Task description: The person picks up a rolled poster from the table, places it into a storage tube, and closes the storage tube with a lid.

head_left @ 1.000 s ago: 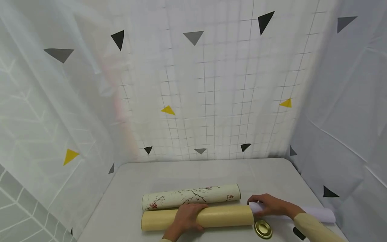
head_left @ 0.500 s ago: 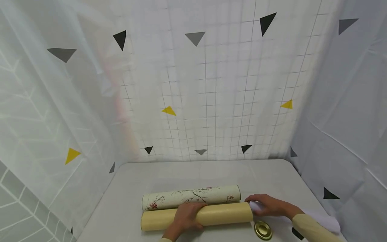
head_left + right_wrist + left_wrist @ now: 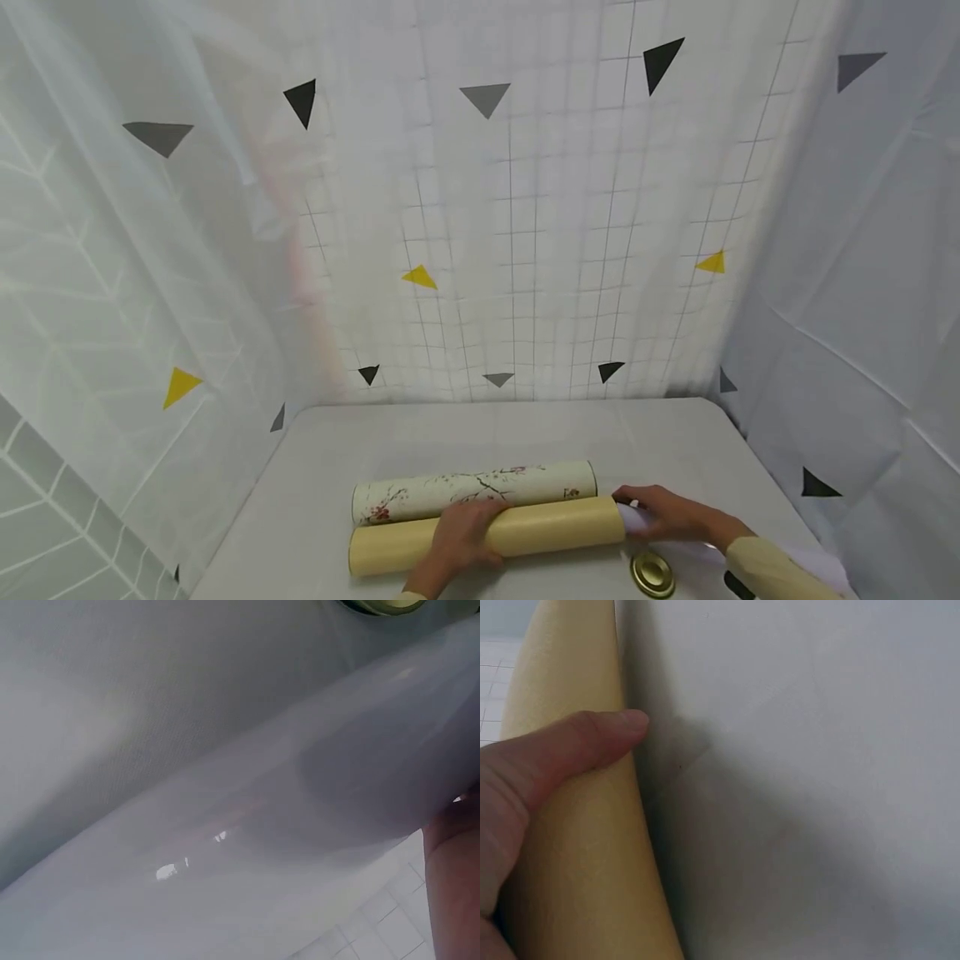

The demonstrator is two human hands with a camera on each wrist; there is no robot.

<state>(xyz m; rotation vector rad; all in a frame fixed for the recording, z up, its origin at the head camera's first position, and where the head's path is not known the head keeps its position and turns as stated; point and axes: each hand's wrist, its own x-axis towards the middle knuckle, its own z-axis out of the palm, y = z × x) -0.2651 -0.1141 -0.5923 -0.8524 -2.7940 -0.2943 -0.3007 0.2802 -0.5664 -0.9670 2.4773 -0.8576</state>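
Yellow tube is gripped by the left hand; white paper roll, clasped by the right hand, is partly inserted.

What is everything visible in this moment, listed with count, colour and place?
Yellow tube: 1, pale yellow, lying near the table's front edge, under the left hand.
Floral tube: 1, cream with red blossoms and dark twigs, right behind the yellow tube, alongside it.
White roll: 1, white and glossy, at the yellow tube's right end, under the right hand.
Cap: 1, gold, round, on the table in front of the right hand.
Table: 1, light grey.
Curtains: white, with grid lines and black, grey and yellow triangles, behind and at both sides.
Left hand: 1, grips the yellow tube.
Right hand: 1, holds the white roll; beige sleeve.
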